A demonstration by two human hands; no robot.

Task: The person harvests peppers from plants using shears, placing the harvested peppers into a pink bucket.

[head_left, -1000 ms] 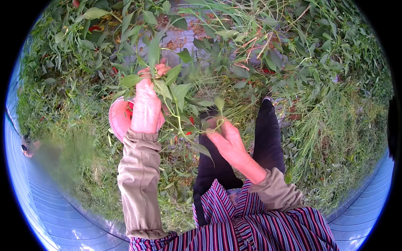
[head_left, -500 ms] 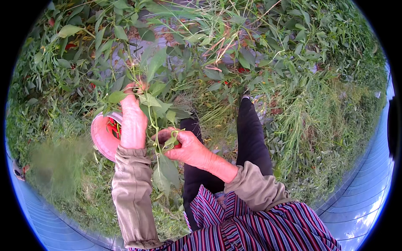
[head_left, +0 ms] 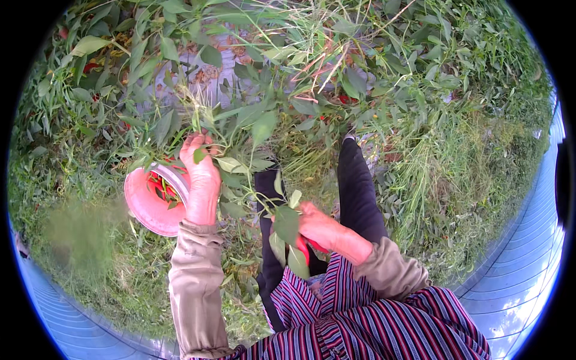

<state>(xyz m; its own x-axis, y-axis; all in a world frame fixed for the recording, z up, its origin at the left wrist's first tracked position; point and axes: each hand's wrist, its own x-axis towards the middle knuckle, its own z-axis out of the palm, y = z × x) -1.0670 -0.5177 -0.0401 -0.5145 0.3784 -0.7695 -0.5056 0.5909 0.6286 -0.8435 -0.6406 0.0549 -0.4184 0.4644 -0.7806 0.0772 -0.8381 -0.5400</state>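
Note:
My left hand (head_left: 203,174) is closed around a green pepper stem (head_left: 201,117), its fingertips partly behind leaves. From there a leafy branch (head_left: 249,180) bends down toward my right hand (head_left: 324,229). That hand is closed, with red peppers (head_left: 303,249) showing beneath its fingers. Broad green leaves (head_left: 287,223) hang in front of the fingertips, so I cannot tell whether the peppers are still attached. Beside my left wrist, a pink bucket (head_left: 147,210) tilts among the plants, with several red peppers (head_left: 162,186) and a few green bits inside.
Pepper plants (head_left: 144,60) and long grass (head_left: 312,36) fill the far side, with red fruit (head_left: 344,99) among the leaves. Pale ground sheeting (head_left: 225,66) shows between them. My dark-trousered legs (head_left: 360,192) stand in the middle. More grass (head_left: 456,174) grows at the right.
My right hand has moved right and toward me, and red peppers now show below it. My left hand has come slightly nearer, drawing the stem along. The branch stretches farther between both hands.

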